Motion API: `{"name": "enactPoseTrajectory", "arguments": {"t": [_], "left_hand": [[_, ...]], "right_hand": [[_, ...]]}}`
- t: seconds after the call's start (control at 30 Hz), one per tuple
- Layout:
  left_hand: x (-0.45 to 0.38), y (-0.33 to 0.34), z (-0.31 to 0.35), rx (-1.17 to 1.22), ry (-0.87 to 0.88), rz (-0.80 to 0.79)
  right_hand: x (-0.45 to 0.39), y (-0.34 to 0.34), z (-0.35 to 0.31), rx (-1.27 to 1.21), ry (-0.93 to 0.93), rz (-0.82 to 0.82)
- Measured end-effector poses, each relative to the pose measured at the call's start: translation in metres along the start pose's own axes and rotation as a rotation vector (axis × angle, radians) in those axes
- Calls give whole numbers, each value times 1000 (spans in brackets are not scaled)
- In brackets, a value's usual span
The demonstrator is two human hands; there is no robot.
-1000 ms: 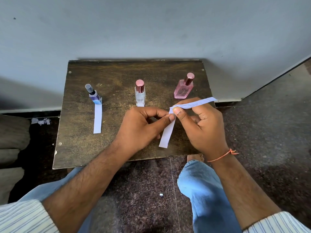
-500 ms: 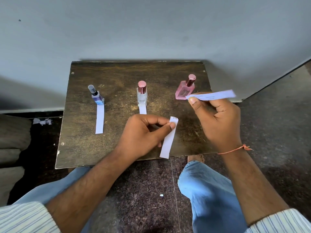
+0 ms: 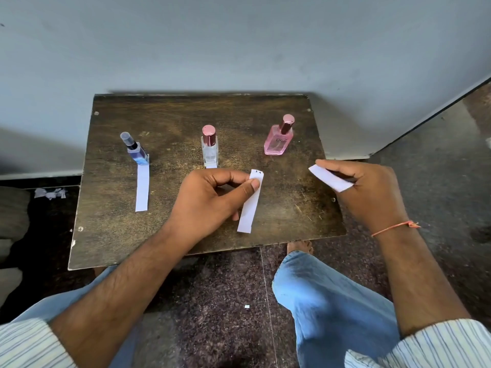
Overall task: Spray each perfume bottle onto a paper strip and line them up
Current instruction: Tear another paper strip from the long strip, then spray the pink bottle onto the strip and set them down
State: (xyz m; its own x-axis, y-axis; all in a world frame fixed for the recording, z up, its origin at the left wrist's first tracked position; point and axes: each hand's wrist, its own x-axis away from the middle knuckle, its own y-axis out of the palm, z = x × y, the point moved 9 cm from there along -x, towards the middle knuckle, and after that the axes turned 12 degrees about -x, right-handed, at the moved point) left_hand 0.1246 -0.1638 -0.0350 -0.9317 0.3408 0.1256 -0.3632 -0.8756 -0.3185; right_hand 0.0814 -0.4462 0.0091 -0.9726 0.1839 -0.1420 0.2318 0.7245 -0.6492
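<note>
Dark wooden table [image 3: 186, 123], right hand [image 3: 372, 192] carried strip [image 3: 330, 178] rightward

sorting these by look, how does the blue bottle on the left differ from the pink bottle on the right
The blue bottle has a clear cap; the pink bottle has a shiny rose-coloured cap. The blue bottle is slimmer, the pink bottle wider with sloped shoulders. A paper strip lies on the table in front of the blue bottle; none lies before the pink bottle. Both stand capped in the same row.
</note>
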Motion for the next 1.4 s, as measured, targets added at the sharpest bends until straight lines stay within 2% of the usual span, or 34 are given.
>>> {"name": "enactPoseTrajectory", "arguments": {"t": [0.13,0.33,0.67,0.9,1.07,1.23,1.4], "left_hand": [[-2,0,-1,65,0,7],[-3,-1,-2,62,14,12],[-3,-6,-3,63,17,27],[-1,-3,-3,44,53,-7],[2,1,5,-97,173,-36],[6,1,16,-202,287,-75],[10,-11,20,-250,318,22]], "right_hand": [[-1,13,10,228,-10,-150],[2,15,13,231,-13,-203],[-2,11,10,195,63,-169],[-12,13,-16,19,28,72],[-28,54,-22,-162,104,3],[-35,75,-23,-121,132,-17],[-36,76,-28,-130,123,46]]}}
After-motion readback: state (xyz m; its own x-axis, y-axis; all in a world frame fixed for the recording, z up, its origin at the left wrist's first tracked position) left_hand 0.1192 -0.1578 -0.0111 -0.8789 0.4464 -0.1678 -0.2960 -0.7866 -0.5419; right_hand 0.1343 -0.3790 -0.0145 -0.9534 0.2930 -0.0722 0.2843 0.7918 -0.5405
